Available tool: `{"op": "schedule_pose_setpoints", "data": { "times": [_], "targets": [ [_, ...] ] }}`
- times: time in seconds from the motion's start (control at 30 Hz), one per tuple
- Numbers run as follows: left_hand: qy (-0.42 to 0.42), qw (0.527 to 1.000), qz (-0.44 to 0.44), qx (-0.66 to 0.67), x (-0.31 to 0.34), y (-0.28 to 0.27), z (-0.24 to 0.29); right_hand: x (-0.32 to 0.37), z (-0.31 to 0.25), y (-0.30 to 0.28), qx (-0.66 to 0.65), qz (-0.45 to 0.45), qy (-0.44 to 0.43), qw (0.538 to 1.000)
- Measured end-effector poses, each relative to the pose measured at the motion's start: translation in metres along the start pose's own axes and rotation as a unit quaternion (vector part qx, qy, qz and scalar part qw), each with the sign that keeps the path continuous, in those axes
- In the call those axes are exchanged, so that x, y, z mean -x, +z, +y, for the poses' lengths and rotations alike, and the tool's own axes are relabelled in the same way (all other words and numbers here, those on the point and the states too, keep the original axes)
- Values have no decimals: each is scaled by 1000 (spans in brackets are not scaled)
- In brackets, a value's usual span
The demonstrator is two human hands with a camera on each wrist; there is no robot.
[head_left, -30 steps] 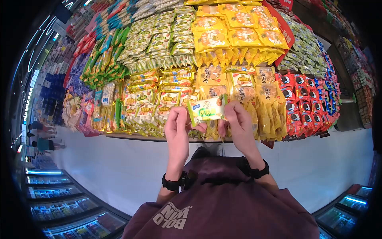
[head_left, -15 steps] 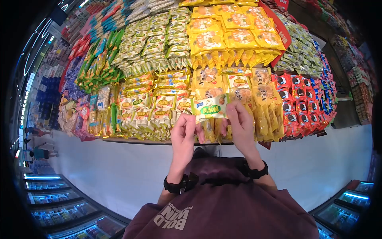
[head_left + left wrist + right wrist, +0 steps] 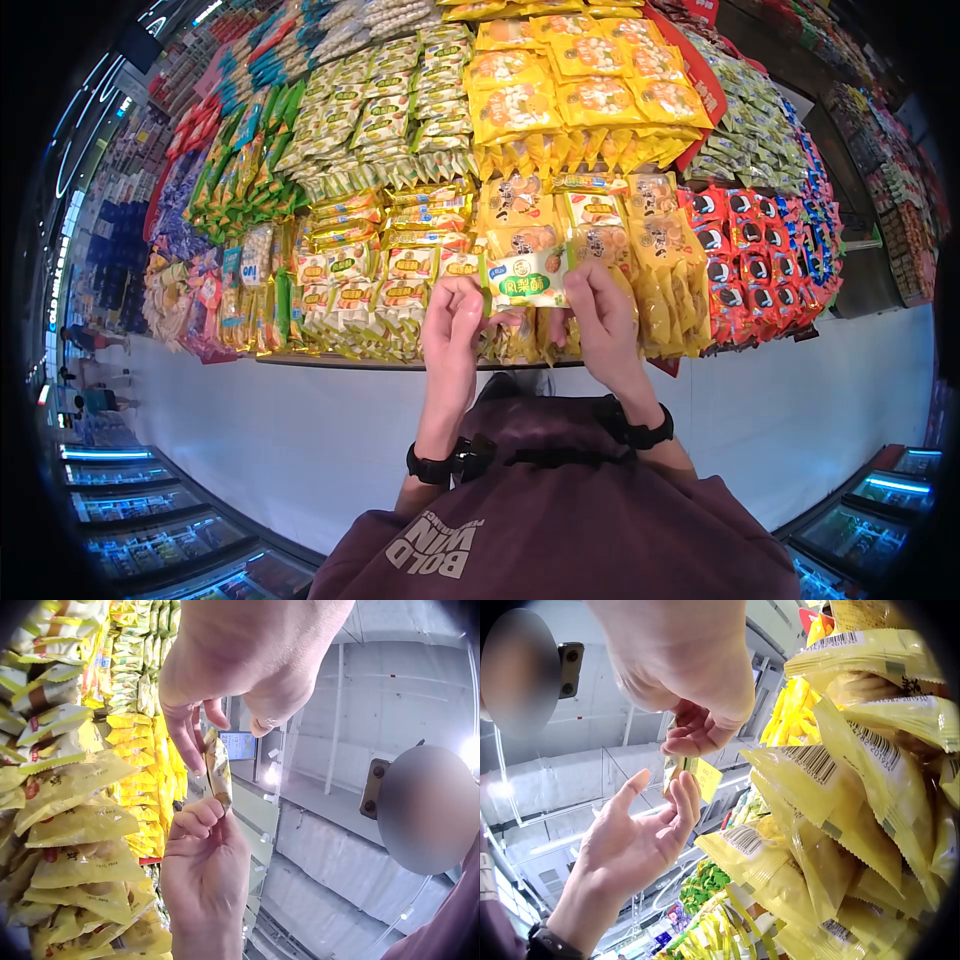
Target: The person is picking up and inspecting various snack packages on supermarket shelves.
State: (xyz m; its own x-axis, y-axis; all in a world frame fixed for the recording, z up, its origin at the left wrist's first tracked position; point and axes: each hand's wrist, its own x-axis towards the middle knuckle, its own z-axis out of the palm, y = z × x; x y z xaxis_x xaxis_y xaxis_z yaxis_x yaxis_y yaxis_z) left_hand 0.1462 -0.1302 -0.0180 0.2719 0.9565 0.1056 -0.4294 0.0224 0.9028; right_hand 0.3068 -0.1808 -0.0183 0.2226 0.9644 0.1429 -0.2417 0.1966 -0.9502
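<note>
A small white-and-green snack packet with a pineapple printed on it is held up, front facing the head camera. My right hand pinches its right end between thumb and fingers. The left wrist view shows this right hand gripping the packet from below. My left hand is at the packet's left end. In the right wrist view, the left hand's thumb stands away from the packet, while its fingertips are right at the packet's edge.
Behind the hands, a display is piled with yellow bags, green-and-white packets and red packets. Tan bags stand close by the right hand. Freezer cases line the floor behind the person.
The left thumb has come off the packet's left corner since half a second ago. The right hand keeps its pinch, and the packet now tilts less toward glare, its print clearer than at first.
</note>
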Motion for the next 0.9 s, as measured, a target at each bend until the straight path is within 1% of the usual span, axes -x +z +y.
{"op": "schedule_pose_setpoints", "data": {
  "times": [0.1,0.13,0.2,0.3,0.4,0.43,0.53,0.63,0.67,0.77,0.9],
  "targets": [
    [-44,998,32,-25,0,13,8,0,2,2,27,-15,-12,999],
    [-66,997,26,10,-2,10,9,1,3,1,25,-17,-7,1000],
    [-63,998,25,1,-3,3,5,0,5,0,23,-20,4,1000],
    [-54,998,22,-22,-4,-2,4,-5,5,9,50,49,-44,997],
    [-43,998,11,-40,-1,-6,6,-5,-1,6,189,11,-59,980],
    [-38,998,4,-45,0,-7,7,-7,-1,6,202,-3,-87,976],
    [64,984,-58,-155,-2,-7,12,-12,0,3,238,-37,-165,957],
    [170,943,-120,-260,-9,-17,15,-13,0,-1,267,-46,-216,938],
    [173,945,-96,-262,-7,-12,17,-13,-3,0,274,-46,-225,934],
    [214,928,-103,-287,-8,-12,19,-13,-7,1,282,-43,-243,927],
    [214,924,-111,-297,-8,-13,18,-12,-11,2,284,-37,-243,927]
  ]
}}
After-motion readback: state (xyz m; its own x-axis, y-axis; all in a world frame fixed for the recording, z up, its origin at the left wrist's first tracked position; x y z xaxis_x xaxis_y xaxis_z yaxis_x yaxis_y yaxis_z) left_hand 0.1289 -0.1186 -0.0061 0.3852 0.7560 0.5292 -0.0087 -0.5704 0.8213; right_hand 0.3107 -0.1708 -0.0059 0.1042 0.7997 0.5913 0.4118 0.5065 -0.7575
